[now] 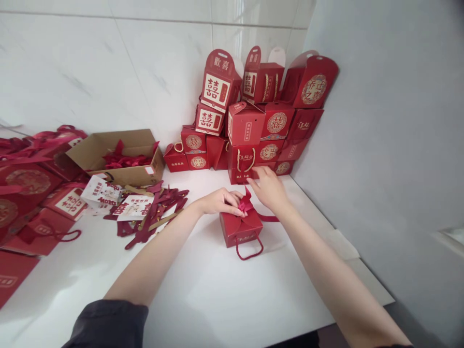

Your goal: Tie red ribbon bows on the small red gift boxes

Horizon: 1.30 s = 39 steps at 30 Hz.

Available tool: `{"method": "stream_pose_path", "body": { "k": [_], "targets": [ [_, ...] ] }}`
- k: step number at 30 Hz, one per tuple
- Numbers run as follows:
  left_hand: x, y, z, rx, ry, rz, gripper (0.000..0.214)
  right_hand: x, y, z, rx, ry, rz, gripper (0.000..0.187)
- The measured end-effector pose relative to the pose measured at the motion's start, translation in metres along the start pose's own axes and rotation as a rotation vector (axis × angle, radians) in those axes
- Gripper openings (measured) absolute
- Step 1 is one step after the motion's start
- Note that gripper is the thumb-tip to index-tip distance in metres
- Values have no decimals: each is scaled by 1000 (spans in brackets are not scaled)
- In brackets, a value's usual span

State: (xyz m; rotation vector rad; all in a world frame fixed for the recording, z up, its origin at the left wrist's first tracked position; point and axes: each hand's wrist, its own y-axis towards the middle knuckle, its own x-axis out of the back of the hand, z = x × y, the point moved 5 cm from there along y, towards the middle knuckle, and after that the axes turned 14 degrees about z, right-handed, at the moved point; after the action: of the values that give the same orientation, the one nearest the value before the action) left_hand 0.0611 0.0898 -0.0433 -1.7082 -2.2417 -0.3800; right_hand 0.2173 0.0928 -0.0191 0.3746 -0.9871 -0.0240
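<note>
A small red gift box (pixel 239 230) with a cord handle stands on the white table (pixel 217 295) in front of me. A red ribbon (pixel 247 203) sits on its closed top. My left hand (pixel 219 201) rests on the box's top from the left, fingers pinched at the ribbon. From the right my right hand (pixel 267 187) comes over the box, its fingers closed on the ribbon's upper end. A ribbon tail (pixel 268 219) trails to the right of the box.
A stack of finished red gift boxes (pixel 253 121) fills the back corner against the wall. A cardboard carton (pixel 119 155) holds red ribbons at back left. Loose ribbons and cards (pixel 145 210) lie before it. Flat red boxes (pixel 25 203) pile at far left.
</note>
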Motion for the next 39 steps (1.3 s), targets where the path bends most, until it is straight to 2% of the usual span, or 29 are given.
{"method": "stream_pose_path", "body": {
  "k": [2,5,6,10,16,21,24,27,30,33,36,39],
  "targets": [
    [0,0,0,-8,-4,8,13,2,-18,-3,-32,-20,-14,27],
    [0,0,1,-5,-30,2,15,-3,-48,-7,-61,206,112,44],
    [0,0,1,-3,-38,-1,15,-3,-57,-7,-56,286,120,45],
    [0,0,1,-8,-67,-9,15,1,-80,5,18,360,-10,27],
    [4,-3,7,-1,-109,-63,19,-4,-95,25,71,337,-139,26],
    [9,-7,11,21,-125,-162,20,-11,-98,26,38,308,-121,24],
    [6,-5,9,5,-104,-133,19,-14,-95,23,19,330,-103,22],
    [2,-2,5,-15,-82,-93,18,-25,-89,19,-32,576,16,21],
    [-1,1,1,-30,-84,-79,18,-45,-86,16,-186,1101,140,25],
    [-2,2,-1,-38,-68,-68,19,-59,-85,12,-382,1505,98,27],
    [-1,2,0,-27,-42,-74,17,-63,-84,3,-484,1623,6,27],
    [0,2,2,-2,-25,-69,19,-53,-85,-10,-496,1542,-131,23]
  ]
}}
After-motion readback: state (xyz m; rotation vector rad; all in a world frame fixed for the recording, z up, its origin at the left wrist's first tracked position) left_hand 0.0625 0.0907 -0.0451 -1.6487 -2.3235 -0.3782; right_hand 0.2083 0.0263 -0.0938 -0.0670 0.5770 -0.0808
